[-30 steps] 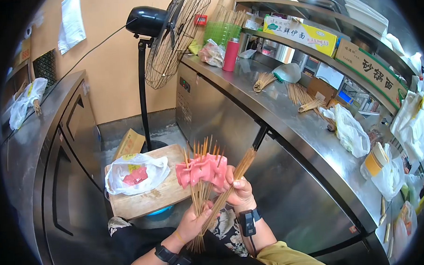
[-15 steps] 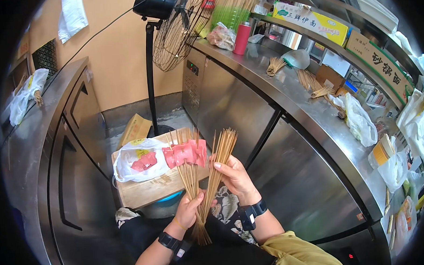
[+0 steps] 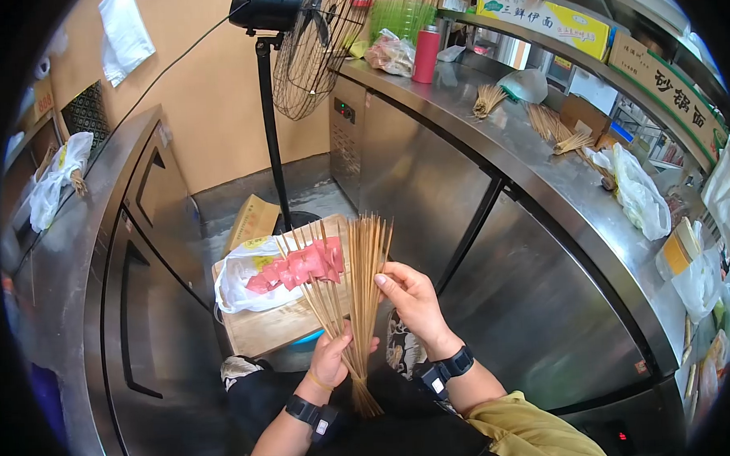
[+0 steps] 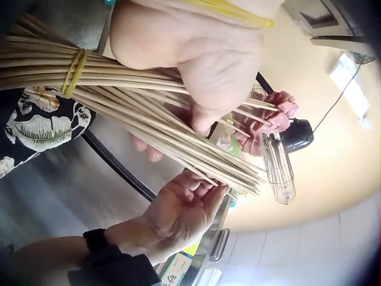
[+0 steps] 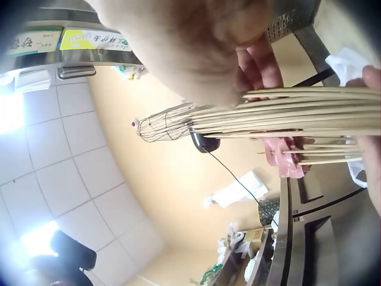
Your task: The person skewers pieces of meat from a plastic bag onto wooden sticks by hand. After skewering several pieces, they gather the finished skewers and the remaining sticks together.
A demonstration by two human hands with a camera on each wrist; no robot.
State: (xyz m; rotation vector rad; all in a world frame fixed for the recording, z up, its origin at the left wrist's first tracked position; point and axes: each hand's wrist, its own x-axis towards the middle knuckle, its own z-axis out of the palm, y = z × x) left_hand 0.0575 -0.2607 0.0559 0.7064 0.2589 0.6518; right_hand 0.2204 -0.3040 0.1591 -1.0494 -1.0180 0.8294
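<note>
My left hand (image 3: 331, 359) grips the lower part of a bundle of thin bamboo skewers (image 3: 365, 284), fanned into two groups. The left group carries folded slices of pink meat (image 3: 308, 264) near the pointed ends; the right group is bare. A yellow rubber band (image 4: 75, 72) circles the bundle below the left hand in the left wrist view. At the right edge of the bare group, close to the upper ends, my right hand (image 3: 416, 298) pinches skewers between thumb and fingers. How many it pinches is partly hidden by the hand in the right wrist view.
Below the skewers lies a wooden board (image 3: 264, 332) bearing a white plastic bag (image 3: 232, 290) with more meat. Steel counters flank both sides, the right one (image 3: 449, 96) holding skewer bundles (image 3: 488, 101) and a pink bottle (image 3: 426, 55). A standing fan (image 3: 307, 65) is behind.
The right hand has shifted from gripping around the bare skewers to their right edge. Those skewers have swung from a slant to nearly upright. The camera view has also shifted.
</note>
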